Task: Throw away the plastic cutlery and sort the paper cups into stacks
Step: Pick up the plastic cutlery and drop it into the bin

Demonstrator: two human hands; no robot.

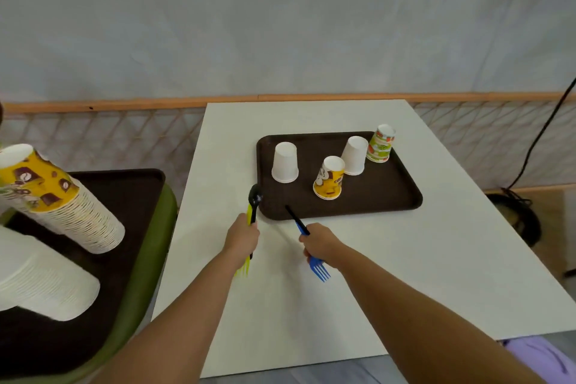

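My left hand (241, 238) grips a black spoon (254, 198) and a yellow fork (243, 270) together, just left of the brown tray (389, 196). My right hand (319, 243) holds a blue fork (319, 271), tines toward me, along with a black utensil (291, 213) whose handle reaches over the tray's near edge. Upside down on the tray stand two white cups (284, 162) (355, 155), a yellow patterned cup (329, 178) and a green-and-red patterned cup (381, 143).
The tray lies on a white table (405, 274). To the left, a second brown tray (131, 196) on a green seat carries a tall stack of yellow patterned cups (59, 199) and a stack of white cups (40, 284). A black cable (542, 134) hangs at right.
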